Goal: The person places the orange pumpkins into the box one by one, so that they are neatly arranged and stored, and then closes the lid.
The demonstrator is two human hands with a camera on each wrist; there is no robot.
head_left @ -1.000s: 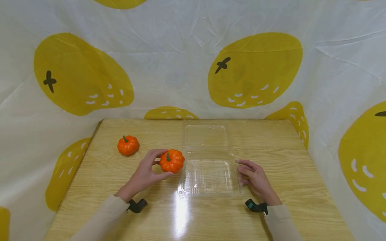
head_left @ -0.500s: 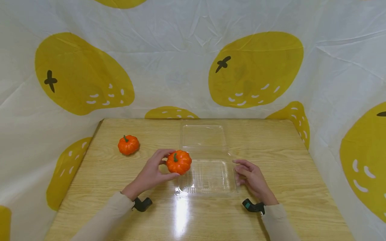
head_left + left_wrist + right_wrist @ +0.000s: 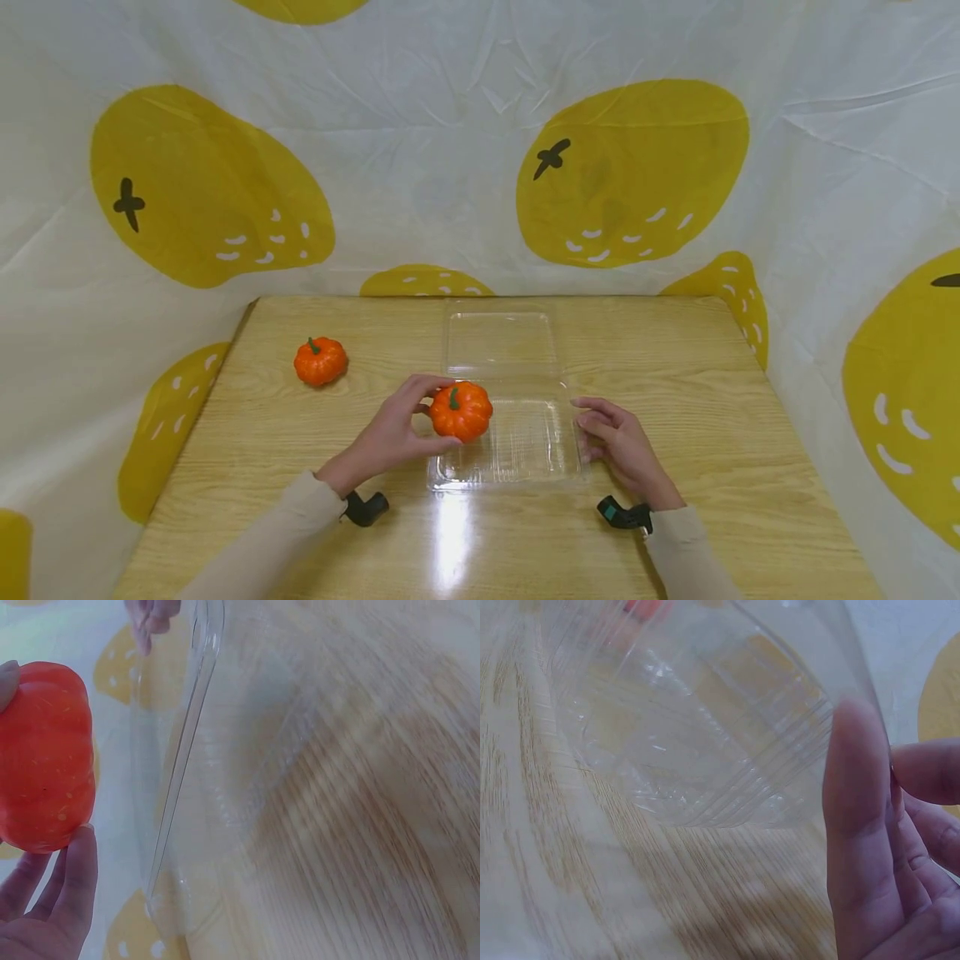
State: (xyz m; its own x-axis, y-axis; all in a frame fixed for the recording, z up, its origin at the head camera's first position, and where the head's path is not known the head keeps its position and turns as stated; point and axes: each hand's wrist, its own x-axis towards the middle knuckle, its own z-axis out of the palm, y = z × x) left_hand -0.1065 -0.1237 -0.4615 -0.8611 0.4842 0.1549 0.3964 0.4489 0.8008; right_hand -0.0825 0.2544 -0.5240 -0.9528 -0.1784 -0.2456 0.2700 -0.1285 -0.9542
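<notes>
My left hand (image 3: 390, 433) grips a small orange toy pumpkin (image 3: 462, 414) with a green stem, thumb on the near side and fingers on the far side. The pumpkin is above the left part of an open, clear plastic clamshell container (image 3: 528, 442), whose lid (image 3: 498, 342) lies folded back. In the left wrist view, the pumpkin (image 3: 46, 757) is apart from the container's rim (image 3: 180, 769). My right hand (image 3: 618, 442) pinches the container's right edge. The right wrist view shows the thumb (image 3: 857, 795) against one side of the clear wall and fingers on the other.
A second toy pumpkin (image 3: 320, 362) sits at the back left of the wooden table (image 3: 675, 350). A white cloth with yellow fruit prints (image 3: 435, 167) hangs behind and beside the table.
The left hand has carried the pumpkin rightward, from beside the container to above its left part. The right hand and container have shifted slightly left. The second pumpkin stays put.
</notes>
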